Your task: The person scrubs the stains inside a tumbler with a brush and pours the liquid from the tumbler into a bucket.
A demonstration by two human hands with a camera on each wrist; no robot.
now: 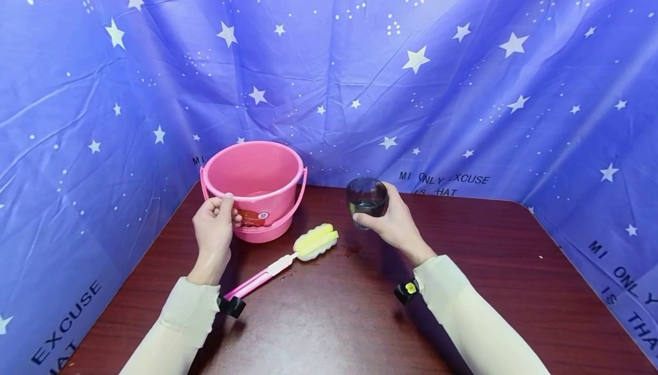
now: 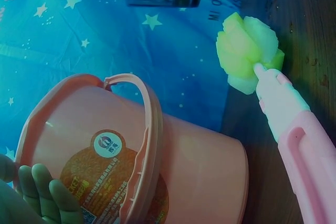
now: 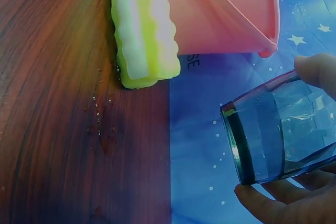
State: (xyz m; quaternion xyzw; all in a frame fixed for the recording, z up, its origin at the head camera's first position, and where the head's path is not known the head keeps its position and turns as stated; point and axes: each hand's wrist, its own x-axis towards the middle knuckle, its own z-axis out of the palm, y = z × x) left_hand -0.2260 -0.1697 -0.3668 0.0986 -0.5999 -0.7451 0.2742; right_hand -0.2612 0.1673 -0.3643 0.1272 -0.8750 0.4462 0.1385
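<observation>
At the front rim of a pink bucket (image 1: 267, 215), my left hand (image 1: 212, 224) pinches the edge, its fingers against the outside wall near a red-brown label. The bucket stands upright with its handle hanging down at the front. My right hand (image 1: 398, 221) grips a dark, see-through drinking glass (image 1: 367, 195), thumb on the near side and fingers round the other. Clear liquid shows low in the glass, which is held up over the table in the right wrist view. Between the hands lies a sponge bottle brush (image 1: 316, 242) with a yellow and white head and a pink and white handle.
Water drops (image 1: 352, 248) wet the dark red wooden table (image 1: 329, 318) beside the brush head. A blue star-printed cloth (image 1: 329, 67) hangs round the back and sides of the table. Black bands are on both wrists.
</observation>
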